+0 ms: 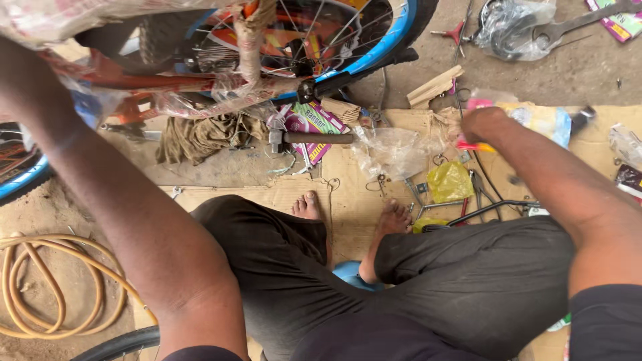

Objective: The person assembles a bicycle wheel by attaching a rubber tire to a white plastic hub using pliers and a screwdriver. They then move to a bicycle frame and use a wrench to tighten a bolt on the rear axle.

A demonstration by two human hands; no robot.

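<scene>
Red-handled tool (476, 145) in right hand (483, 123), over cardboard (361, 200).

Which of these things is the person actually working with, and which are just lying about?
In hand:
- bicycle, wrapped in plastic, where the left arm reaches; the hand is hidden
- small red and yellow thing under the right hand

Lying about:
- hammer
- coiled hose
- spanner
- pliers
- yellow bag
- cardboard on the floor

Glossy blue metal rim (384, 47) with thin steel spokes, upper middle. Crinkled clear plastic wrap (200, 100) over the orange frame. Matt brown cardboard (374, 194), wooden-handled hammer (314, 138), smooth tan rubber hose (40, 287) lower left.
</scene>
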